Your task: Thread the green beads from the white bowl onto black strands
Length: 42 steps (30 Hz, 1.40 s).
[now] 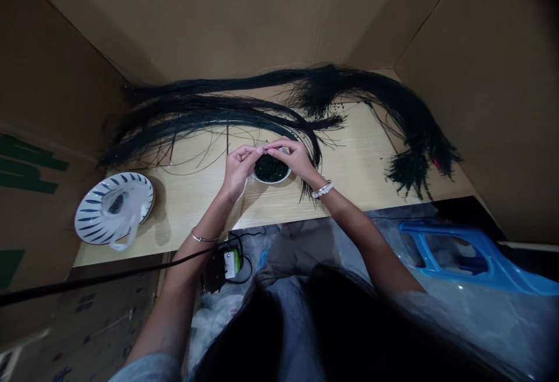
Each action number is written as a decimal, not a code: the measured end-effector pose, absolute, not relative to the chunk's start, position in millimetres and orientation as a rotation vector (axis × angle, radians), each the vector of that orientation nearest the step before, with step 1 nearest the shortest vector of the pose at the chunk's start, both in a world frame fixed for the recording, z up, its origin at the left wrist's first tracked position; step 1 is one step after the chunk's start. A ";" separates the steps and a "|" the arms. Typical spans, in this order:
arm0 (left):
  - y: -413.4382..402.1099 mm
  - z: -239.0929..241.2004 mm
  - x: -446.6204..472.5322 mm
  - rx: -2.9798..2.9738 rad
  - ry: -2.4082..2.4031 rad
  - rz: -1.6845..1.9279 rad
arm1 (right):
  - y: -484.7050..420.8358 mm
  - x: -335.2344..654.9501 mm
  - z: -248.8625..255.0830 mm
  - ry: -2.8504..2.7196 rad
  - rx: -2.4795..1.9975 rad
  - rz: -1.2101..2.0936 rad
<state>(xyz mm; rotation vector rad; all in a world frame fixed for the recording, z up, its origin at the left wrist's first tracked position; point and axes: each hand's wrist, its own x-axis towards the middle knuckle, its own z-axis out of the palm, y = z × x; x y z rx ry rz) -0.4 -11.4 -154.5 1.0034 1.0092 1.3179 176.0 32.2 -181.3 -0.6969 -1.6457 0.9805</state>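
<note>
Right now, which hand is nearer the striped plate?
Left. The left hand is to the right of the striped plate; the right hand is farther right, over the far rim of the bowl.

- brown cardboard back wall (244, 21), left wall (48, 85) and right wall (489, 85) around a pale wooden surface (353, 178)
- green print (30, 163) on the left wall
- grey, shiny floor (489, 324) below
- blue plastic stool (506, 268) at lower right
- dim light, shadowy corners

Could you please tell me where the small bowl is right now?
In the head view, the small bowl sits near the picture's middle on the light tabletop, partly hidden by the left hand and right hand.
</note>
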 end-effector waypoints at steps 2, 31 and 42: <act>-11.5 -154.2 -0.1 1.006 1.015 1.319 | 31.5 176.0 -180.7 -1.657 -0.690 0.957; -14.2 -154.1 5.0 1.142 1.121 1.363 | 31.9 171.8 -181.4 -1.644 -0.795 1.048; -11.4 -160.2 2.3 1.157 1.148 1.328 | 29.9 173.6 -176.4 -1.671 -0.788 1.022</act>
